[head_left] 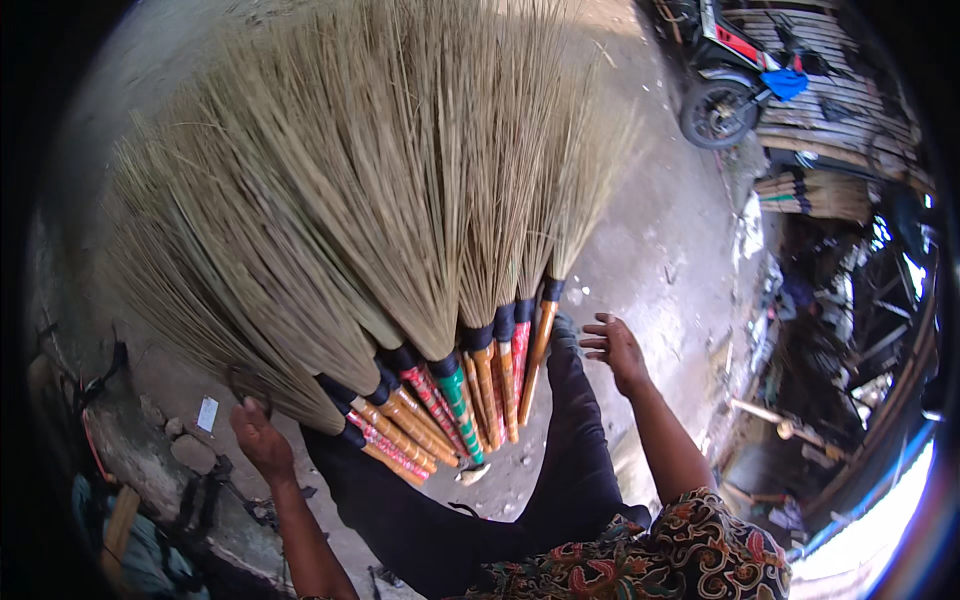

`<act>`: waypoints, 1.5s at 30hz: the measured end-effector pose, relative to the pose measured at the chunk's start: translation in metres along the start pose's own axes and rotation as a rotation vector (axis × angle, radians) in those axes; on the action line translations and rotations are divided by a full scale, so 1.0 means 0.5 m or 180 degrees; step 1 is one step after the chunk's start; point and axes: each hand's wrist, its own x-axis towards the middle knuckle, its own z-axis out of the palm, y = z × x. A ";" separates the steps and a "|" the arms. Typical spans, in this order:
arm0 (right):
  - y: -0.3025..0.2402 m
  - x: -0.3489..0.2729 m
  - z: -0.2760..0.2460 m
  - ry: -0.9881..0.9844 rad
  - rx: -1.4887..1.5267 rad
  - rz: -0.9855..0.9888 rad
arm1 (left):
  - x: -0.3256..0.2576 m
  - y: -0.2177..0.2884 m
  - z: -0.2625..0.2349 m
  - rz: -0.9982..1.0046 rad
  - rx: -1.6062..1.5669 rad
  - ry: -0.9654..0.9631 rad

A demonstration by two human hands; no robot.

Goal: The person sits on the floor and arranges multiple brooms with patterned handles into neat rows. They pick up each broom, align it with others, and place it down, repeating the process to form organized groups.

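A wide fan of grass brooms (330, 170) lies before me, their pale bristles spread away from me. Dark bands join the bristles to handles wrapped in orange, red-and-white and green, which point toward me between my legs. My left hand (262, 440) is at the left edge of the fan, beside the lowest bristles. A dark curved shape shows at its fingertips, and its fingers are too unclear to read. To the right of the handles, my right hand (622, 355) hangs in the air, empty, with its fingers apart.
My dark-trousered legs (575, 430) flank the handles. Stones (193, 454) and a small white card (207, 414) lie at the left. A motorbike (725, 100) stands far right, near another broom bundle (835, 195). Clutter and wooden pieces (785, 428) line the right side.
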 end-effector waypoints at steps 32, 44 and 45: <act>0.291 0.773 0.136 -0.0547 0.0084 -0.0833 | 0.066 -0.088 0.282 -0.0277 0.2795 0.0415; 0.217 0.755 0.120 -0.0547 -0.0423 0.0239 | 0.060 -0.124 0.228 -0.0965 0.1585 0.0615; 0.230 0.777 0.108 -0.0517 -0.0367 0.0265 | 0.075 -0.123 0.229 -0.0839 0.1962 0.0452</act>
